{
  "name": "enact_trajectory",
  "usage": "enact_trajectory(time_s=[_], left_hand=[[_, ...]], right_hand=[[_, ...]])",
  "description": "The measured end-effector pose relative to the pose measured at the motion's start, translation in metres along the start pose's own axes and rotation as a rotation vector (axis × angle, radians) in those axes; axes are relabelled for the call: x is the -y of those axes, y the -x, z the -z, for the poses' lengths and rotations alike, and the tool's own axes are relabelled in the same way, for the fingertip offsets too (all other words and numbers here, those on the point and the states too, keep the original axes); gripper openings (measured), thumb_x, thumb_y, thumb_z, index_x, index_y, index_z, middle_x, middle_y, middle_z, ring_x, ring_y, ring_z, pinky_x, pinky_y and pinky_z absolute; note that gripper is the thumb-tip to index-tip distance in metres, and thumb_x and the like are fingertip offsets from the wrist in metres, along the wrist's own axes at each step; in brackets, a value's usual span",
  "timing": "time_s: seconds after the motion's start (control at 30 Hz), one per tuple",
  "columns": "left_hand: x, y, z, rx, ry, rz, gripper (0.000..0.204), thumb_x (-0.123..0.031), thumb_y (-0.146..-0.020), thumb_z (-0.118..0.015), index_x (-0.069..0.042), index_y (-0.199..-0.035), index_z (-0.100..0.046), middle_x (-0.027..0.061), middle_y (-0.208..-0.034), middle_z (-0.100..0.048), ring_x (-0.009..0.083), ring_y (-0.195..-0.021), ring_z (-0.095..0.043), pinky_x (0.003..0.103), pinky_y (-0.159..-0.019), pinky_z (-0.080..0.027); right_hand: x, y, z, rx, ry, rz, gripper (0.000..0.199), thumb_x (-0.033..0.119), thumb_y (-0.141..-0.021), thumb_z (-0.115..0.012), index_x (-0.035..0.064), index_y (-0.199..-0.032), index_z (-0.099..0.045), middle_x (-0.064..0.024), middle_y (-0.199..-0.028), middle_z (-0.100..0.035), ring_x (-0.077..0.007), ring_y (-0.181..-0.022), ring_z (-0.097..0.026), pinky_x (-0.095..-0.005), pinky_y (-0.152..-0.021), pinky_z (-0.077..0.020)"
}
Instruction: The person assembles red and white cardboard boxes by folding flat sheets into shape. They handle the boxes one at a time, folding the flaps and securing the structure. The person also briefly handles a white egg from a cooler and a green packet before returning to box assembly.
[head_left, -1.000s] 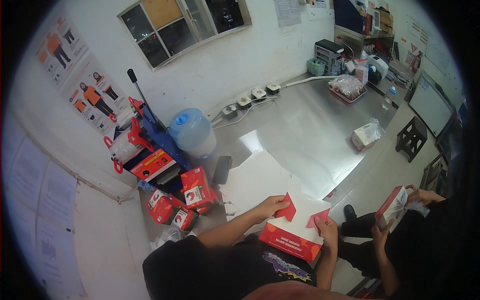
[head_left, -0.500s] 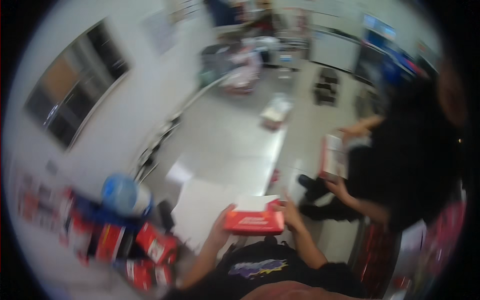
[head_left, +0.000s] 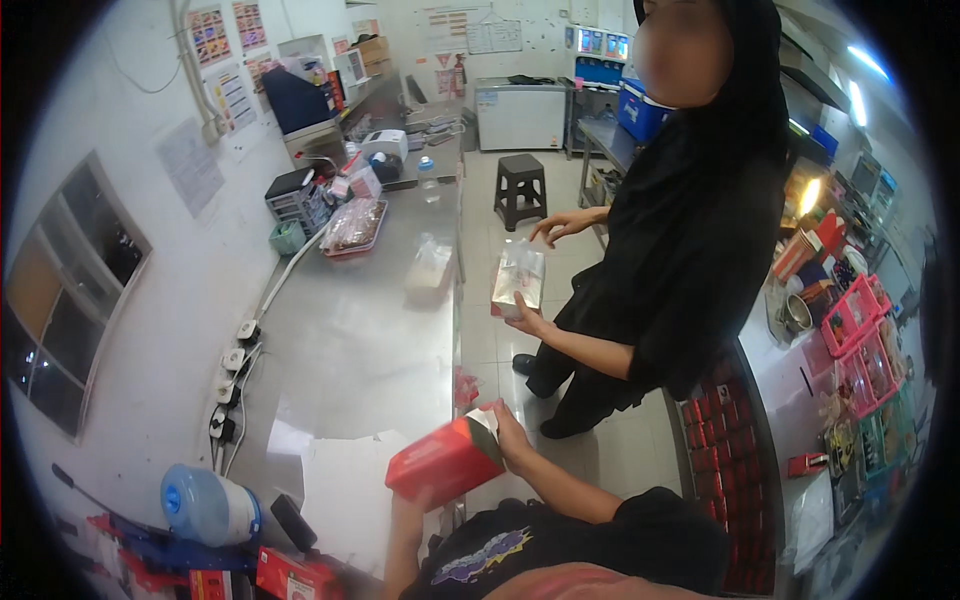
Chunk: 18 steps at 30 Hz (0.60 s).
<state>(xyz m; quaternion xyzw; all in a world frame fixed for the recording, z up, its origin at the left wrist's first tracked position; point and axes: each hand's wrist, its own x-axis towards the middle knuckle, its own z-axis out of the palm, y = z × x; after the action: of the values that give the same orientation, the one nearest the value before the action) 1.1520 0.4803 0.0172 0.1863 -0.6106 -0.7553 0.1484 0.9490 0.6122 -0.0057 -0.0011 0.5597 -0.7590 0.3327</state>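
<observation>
While both hands (head_left: 513, 443) hold the red box (head_left: 440, 464), shirt lettering (head_left: 484, 556) seems unclear.

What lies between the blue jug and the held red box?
In the head view: a dark phone beside the jug, then white card toward the box.

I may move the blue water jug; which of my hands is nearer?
Left: your left hand is right of the water jug, at the red box; your right hand is farther right, at the box's right end.
</observation>
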Motion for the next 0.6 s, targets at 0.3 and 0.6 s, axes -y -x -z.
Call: enact_trajectory(time_s=[0.3, 0.6], left_hand=[[0.010, 0.006, 0.012, -0.303, 0.423, 0.226, 0.051, -0.041, -0.100, -0.050, -0.008, -0.139, -0.047, 0.0087, -0.134, -0.057, 0.0245, -0.121, -0.057, 0.049, -0.100, -0.045], [0.015, 0.013, 0.004, -0.473, 0.401, 0.061, 0.051, -0.033, -0.097, -0.062, 0.000, -0.133, -0.047, 0.0112, -0.124, -0.061, 0.0185, -0.111, -0.060, 0.034, -0.097, -0.048]], right_hand=[[0.029, 0.028, -0.021, 0.456, 0.380, 0.239, 0.047, 0.017, -0.093, -0.065, 0.0065, -0.136, -0.048, -0.0074, -0.110, -0.062, -0.0124, -0.095, -0.057, -0.0266, -0.079, -0.0481], [-0.007, 0.012, -0.018, 0.390, 0.326, 0.264, 0.042, 0.014, -0.098, -0.056, 0.0049, -0.138, -0.049, -0.0103, -0.122, -0.060, -0.0164, -0.109, -0.058, -0.0295, -0.093, -0.0458]])
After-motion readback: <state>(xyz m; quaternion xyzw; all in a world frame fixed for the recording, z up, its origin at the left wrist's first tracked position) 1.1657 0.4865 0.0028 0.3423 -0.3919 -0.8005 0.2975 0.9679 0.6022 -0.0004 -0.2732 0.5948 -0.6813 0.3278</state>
